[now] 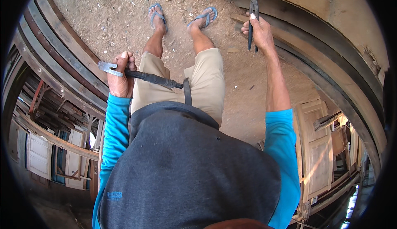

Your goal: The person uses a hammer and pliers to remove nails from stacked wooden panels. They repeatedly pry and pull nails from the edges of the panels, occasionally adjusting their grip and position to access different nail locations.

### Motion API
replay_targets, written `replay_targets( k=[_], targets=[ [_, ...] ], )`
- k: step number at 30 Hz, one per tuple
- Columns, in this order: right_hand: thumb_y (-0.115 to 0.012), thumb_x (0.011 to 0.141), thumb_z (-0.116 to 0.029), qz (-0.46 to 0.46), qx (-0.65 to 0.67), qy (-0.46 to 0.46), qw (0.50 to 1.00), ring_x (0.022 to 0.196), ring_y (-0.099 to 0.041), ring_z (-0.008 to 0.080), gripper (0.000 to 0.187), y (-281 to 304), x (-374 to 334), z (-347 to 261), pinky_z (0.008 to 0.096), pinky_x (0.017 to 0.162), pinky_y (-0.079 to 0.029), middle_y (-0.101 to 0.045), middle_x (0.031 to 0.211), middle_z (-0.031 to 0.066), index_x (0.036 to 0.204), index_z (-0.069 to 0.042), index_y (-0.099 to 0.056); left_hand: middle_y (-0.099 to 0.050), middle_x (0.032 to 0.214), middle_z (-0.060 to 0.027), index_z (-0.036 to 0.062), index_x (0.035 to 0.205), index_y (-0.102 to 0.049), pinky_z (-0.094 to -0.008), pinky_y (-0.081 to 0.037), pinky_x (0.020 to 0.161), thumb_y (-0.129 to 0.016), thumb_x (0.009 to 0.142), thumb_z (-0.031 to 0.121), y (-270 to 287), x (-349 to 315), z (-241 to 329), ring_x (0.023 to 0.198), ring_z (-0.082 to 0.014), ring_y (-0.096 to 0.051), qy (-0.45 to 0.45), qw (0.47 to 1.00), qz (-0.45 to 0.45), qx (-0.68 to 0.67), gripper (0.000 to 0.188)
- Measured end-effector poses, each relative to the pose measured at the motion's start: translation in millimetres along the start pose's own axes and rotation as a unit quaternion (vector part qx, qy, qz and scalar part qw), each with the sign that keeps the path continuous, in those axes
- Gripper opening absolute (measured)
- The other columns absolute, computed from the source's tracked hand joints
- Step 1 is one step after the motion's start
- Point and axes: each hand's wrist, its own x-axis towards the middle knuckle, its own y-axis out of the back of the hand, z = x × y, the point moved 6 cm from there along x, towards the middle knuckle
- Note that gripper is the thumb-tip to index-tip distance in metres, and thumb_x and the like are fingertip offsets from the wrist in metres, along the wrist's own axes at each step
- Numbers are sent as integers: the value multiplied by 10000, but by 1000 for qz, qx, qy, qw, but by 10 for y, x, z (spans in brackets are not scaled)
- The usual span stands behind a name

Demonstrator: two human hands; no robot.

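Observation:
My left hand is closed around a claw hammer, close to its head. The forked metal claw sticks out to the left of my fingers, and the dark wrapped handle runs across the front of my shorts to the right. Part of the hammer's head is hidden by the hand. Out to the right, my right hand grips a pair of pincers by their black handles. Their metal jaws point away from me and look closed. Both tools are in the air, well apart from each other.
Long timber boards line the left side. More planks are stacked on the right beside a large tan panel. Wood chips litter the dirt floor around my sandalled feet. Wooden panel doors stand at the lower right.

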Motion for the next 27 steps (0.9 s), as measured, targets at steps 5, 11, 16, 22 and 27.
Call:
replay_targets(
  k=[5,11,16,22,27],
  targets=[
    [-410,1067,-403,27,6,-13,1000,977,-703,227,486,59,18,37,377,861,-551,-722,995,144,1171,19,-628,-653,860,-37,19,992,-639,-209,-492,670,-707,941,163,27,-17,20,726,-101,-591,0,999,-3,-48,167],
    [-411,1059,-381,36,-68,6,997,907,-695,207,452,21,125,94,388,805,-528,-705,904,111,1136,12,-621,-650,850,-38,12,1003,-644,-210,-493,673,-702,945,167,74,-2,-47,726,-101,-590,5,999,2,-50,175],
    [-439,1053,-388,80,-54,-10,995,791,-657,161,431,-122,43,-14,341,708,-516,-654,802,78,1103,-2,-625,-648,846,-39,7,1001,-644,-210,-490,677,-697,948,164,94,-6,-67,726,-102,-589,14,999,-7,-46,175],
    [-468,1051,-386,23,23,-37,999,752,-626,126,422,-102,-46,-83,305,693,-515,-603,801,38,1068,7,-619,-648,850,-40,6,1005,-643,-209,-485,668,-693,950,156,114,-20,-80,721,-99,-585,8,999,-4,-53,168],
    [-482,1057,-405,-81,140,-12,987,727,-600,117,399,-46,1,61,286,657,-538,-559,839,22,1110,-19,-570,-650,857,-38,12,998,-640,-204,-484,666,-698,945,153,206,-1,-99,729,-94,-586,8,999,8,-53,162]
  ],
)
